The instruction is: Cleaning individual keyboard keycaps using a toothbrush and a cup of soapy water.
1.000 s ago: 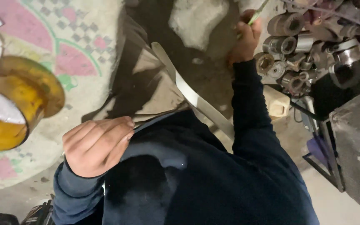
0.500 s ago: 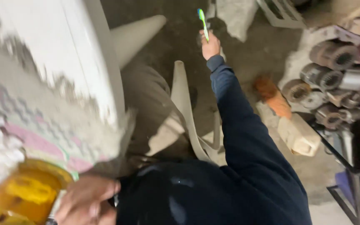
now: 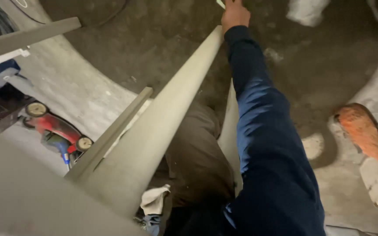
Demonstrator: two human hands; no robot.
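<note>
My right hand point(image 3: 235, 13) is stretched far forward at the top edge of the view, in a dark blue sleeve point(image 3: 263, 131). Its fingers are closed on a thin light green stick point(image 3: 220, 3), mostly cut off by the frame edge. The hand sits just past the far end of a long grey metal profile point(image 3: 171, 113) that runs diagonally from the lower left up to it. My left hand is out of view. My brown trouser leg point(image 3: 197, 153) shows below the profile.
A second grey angle bar point(image 3: 110, 135) lies left of the long profile, and another bar point(image 3: 27, 37) crosses the top left. A red wheeled machine point(image 3: 57, 129) stands at the left. An orange brick point(image 3: 362, 131) lies right on the dirty concrete floor point(image 3: 162, 48). A white rag point(image 3: 154, 199) hangs near my waist.
The view has swung left and down. My right hand has reached further forward with the green stick. My left hand and the yellow tape roll have left the view.
</note>
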